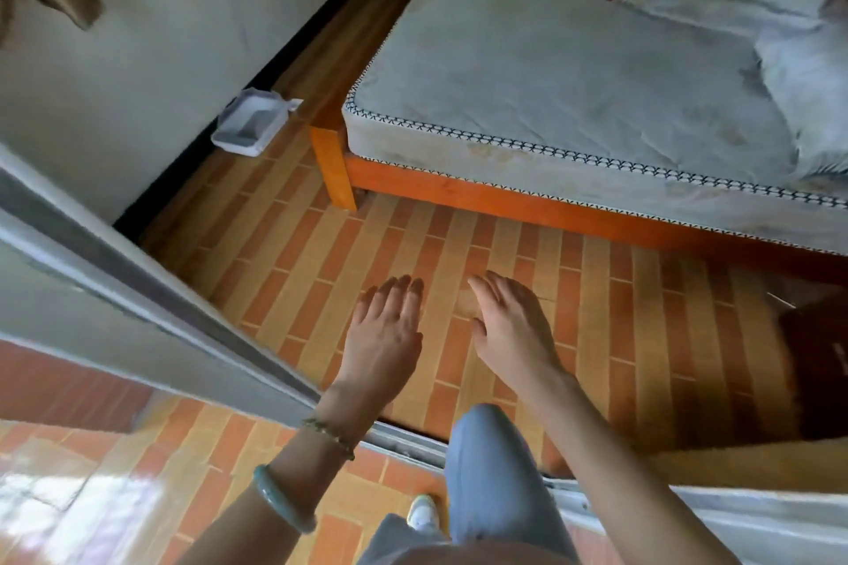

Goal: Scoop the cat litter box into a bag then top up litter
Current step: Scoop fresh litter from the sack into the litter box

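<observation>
A white plastic litter box (250, 122) sits on the tiled floor against the left wall, beside the bed's corner leg, with a small white handle (293, 104) poking out at its far right edge. My left hand (385, 330) and my right hand (509, 326) are both stretched out in front of me over the floor, palms down, fingers apart, holding nothing. Both hands are well short of the litter box, which lies up and to the left of them. No bag is in sight.
A bed with an orange wooden frame (504, 193) and a bare grey mattress (573, 73) fills the right side. A sliding door (137, 294) runs diagonally at the left, its track (413, 440) at my feet. A dark object (821, 335) stands at the right.
</observation>
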{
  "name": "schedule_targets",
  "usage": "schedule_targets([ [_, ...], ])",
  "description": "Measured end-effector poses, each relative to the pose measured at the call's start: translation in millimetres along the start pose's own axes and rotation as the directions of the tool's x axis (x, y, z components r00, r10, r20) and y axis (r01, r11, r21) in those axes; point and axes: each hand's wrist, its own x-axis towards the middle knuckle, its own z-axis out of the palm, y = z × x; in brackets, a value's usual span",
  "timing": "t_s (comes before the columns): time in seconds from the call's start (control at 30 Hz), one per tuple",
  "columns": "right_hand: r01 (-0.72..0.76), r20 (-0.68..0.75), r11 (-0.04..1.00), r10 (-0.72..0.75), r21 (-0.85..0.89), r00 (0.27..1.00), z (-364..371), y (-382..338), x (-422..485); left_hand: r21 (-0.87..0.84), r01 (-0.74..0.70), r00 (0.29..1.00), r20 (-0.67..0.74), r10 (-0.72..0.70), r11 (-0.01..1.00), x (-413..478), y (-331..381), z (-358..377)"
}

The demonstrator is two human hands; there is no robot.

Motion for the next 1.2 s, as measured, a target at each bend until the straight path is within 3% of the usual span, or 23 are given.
schedule_targets([
  [0.33,0.127,0.101,0.99,-0.133,0.064,0.986,30,47,167,-0.01,0.16,0.987,0.02,-0.16,0.987,137,-40,39],
  [0.57,0.357,0.155,0.932,-0.363,0.068,0.919,28,78,322,0.046,0.358,0.933,0.015,-0.359,0.933,263,-69,36],
  [0.87,0.544,0.202,0.824,-0.566,0.158,0.799,65,56,451,0.04,0.616,0.788,-0.005,-0.616,0.787,327,-136,40],
  [1.2,0.749,0.176,0.618,-0.786,0.238,0.593,155,-95,586,0.083,0.834,0.549,-0.037,-0.835,0.545,339,-301,61],
])
